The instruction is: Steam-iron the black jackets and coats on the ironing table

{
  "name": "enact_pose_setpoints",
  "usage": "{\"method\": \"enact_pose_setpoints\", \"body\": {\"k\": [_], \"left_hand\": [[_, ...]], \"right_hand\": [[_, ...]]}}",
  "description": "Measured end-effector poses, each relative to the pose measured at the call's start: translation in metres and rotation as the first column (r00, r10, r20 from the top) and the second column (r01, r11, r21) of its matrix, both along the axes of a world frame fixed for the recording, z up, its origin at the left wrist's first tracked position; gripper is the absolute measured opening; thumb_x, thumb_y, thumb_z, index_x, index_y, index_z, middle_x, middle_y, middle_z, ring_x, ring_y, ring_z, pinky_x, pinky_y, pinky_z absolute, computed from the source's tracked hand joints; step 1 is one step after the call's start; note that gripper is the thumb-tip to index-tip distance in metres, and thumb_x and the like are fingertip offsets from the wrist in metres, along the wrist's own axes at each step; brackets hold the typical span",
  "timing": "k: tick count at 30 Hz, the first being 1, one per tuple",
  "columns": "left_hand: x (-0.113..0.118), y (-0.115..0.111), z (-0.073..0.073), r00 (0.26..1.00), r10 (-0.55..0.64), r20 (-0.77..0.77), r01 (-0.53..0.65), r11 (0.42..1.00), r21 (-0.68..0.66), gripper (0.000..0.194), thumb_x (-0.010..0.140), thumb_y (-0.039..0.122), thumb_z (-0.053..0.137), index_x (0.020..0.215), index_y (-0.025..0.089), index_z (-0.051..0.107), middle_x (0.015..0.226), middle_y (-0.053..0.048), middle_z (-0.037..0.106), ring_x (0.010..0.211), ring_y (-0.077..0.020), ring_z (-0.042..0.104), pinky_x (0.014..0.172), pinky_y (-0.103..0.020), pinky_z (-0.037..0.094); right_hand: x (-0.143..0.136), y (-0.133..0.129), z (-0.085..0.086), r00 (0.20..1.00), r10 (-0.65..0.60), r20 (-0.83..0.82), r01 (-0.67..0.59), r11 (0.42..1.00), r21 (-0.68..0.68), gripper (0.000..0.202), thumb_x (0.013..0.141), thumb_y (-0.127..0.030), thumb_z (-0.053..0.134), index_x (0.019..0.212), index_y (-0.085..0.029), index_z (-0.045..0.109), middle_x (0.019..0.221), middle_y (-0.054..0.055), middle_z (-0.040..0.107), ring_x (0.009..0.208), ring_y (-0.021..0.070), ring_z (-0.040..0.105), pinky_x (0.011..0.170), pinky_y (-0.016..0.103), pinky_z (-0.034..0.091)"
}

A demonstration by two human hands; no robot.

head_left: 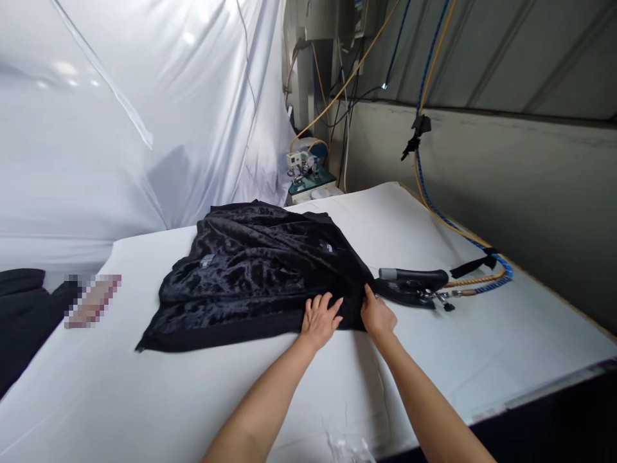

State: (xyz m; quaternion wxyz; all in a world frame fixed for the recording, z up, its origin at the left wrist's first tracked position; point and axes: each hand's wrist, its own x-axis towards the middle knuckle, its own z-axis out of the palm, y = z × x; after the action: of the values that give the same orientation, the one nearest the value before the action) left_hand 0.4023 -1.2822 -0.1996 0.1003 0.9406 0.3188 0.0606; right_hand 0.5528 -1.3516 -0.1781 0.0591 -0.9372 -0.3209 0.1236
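A black garment [250,270] with a shiny, velvety surface lies spread and wrinkled on the white-covered table [308,392]. A small pale label shows on its left part and white print near its upper right. My left hand [321,321] rests on its near edge, fingers spread over the cloth. Just to the right, my right hand [378,315] is closed on the garment's right-hand edge, thumb and fingers pinching the fabric. Close beyond that hand sits a black steam iron [412,280] with a grey-ended handle; its tip is near or touching the cloth.
A blue hose [421,71] and a yellow hose hang down to the iron along the right side. White sheeting [144,116] covers the left and back. Equipment with fittings [303,170] stands behind the table. Dark cloth [24,321] and a pixelated patch lie at the left.
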Motion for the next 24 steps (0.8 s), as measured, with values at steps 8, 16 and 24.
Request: {"method": "enact_pose_setpoints", "body": {"k": [8,16,24], "left_hand": [[0.007,-0.013,0.001,0.991,0.115,-0.061,-0.114,0.993,0.019,0.063,0.078,0.067,0.023,0.136,0.041,0.023,0.14,-0.007,0.032,0.124,-0.0386,0.025,0.092,-0.068,0.017],[0.008,-0.017,-0.002,0.995,0.046,-0.085,-0.042,0.998,0.052,0.055,0.085,0.052,0.027,0.137,0.033,0.027,0.148,0.0,0.015,0.133,-0.0353,0.003,0.096,-0.069,0.012],[0.004,-0.014,0.003,0.998,0.057,-0.014,-0.057,0.998,0.022,0.052,0.085,0.055,0.026,0.135,0.047,0.013,0.148,0.011,0.004,0.132,-0.04,-0.006,0.089,-0.078,0.001]], "right_hand": [[0.012,-0.012,-0.012,0.976,0.075,0.204,-0.095,0.992,0.089,0.046,0.09,-0.032,0.026,0.136,-0.031,0.033,0.089,0.008,0.057,0.074,0.0202,0.057,0.063,0.032,0.041],[-0.001,0.022,0.01,0.857,0.515,-0.01,-0.492,0.824,0.282,0.037,0.088,-0.025,0.031,0.117,-0.02,0.054,0.109,0.007,0.058,0.096,0.015,0.054,0.081,0.024,0.041],[0.004,0.03,-0.025,0.902,0.431,0.015,-0.418,0.866,0.276,0.045,0.088,-0.023,0.021,0.128,-0.013,0.041,0.123,0.016,0.05,0.117,0.0246,0.042,0.095,0.039,0.035]]}}
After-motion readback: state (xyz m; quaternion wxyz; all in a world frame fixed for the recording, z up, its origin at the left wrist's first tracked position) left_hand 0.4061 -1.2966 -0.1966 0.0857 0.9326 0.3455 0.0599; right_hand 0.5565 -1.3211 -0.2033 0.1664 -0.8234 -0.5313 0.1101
